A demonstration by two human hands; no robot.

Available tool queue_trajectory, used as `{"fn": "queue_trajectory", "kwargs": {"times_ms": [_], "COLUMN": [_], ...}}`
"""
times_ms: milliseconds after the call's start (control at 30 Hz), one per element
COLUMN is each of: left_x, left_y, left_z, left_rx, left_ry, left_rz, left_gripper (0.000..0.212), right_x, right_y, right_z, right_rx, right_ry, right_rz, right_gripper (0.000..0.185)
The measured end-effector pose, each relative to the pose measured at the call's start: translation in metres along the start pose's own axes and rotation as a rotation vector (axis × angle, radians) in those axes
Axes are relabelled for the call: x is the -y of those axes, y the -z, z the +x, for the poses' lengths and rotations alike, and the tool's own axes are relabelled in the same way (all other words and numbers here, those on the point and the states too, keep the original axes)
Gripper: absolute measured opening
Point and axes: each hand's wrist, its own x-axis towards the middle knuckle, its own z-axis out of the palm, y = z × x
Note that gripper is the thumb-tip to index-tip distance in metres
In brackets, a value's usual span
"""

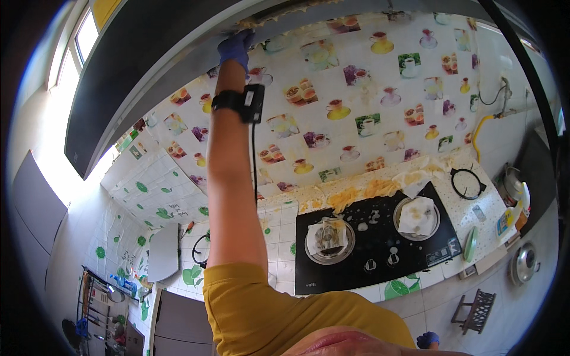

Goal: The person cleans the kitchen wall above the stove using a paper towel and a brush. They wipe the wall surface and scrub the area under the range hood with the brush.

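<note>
My left hand, in a blue-purple glove, is raised against the underside of the range hood. Its fingertips are partly hidden there, and I cannot tell whether they hold anything. A black strap with a small device is around that wrist, and a cable runs down from it. Low at the right, my right hand hangs beside my body in a similar glove, small and partly curled. Below the hood lies a black glass gas cooktop. Stained white paper covers its left burner, and another sheet covers the right one.
Yellow-brown grease streaks the counter behind the cooktop. A pan support, a green dish and a spray bottle stand at the right. A wooden stool and a metal lid are farther out. A grey board lies left.
</note>
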Motion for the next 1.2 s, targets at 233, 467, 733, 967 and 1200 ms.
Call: {"fn": "queue_trajectory", "kwargs": {"times_ms": [233, 467, 733, 967, 1200], "left_x": [-0.127, -0.189, -0.275, -0.228, -0.097], "left_y": [0.027, 0.062, 0.071, 0.080, 0.099], "left_z": [-0.030, -0.052, -0.084, -0.101, -0.146], "left_rx": [0.005, 0.166, -0.019, -0.127, -0.327], "left_ry": [0.268, -0.173, -0.213, 0.524, 0.557], "left_rz": [-0.917, 1.023, 0.826, -1.315, -0.724], "left_gripper": [0.022, 0.025, 0.028, 0.028, 0.027], "right_x": [-0.032, -0.070, -0.080, -0.076, -0.059], "right_y": [0.007, 0.045, 0.028, -0.012, -0.009], "right_z": [0.005, -0.021, -0.033, -0.020, -0.022], "right_rx": [-0.105, -0.080, -0.115, -0.158, -0.071], "right_ry": [-0.172, -0.099, -0.052, -0.042, -0.117], "right_rz": [0.132, -0.068, -0.055, 0.068, 0.071], "right_gripper": [0.025, 0.025, 0.023, 0.020, 0.025]}}
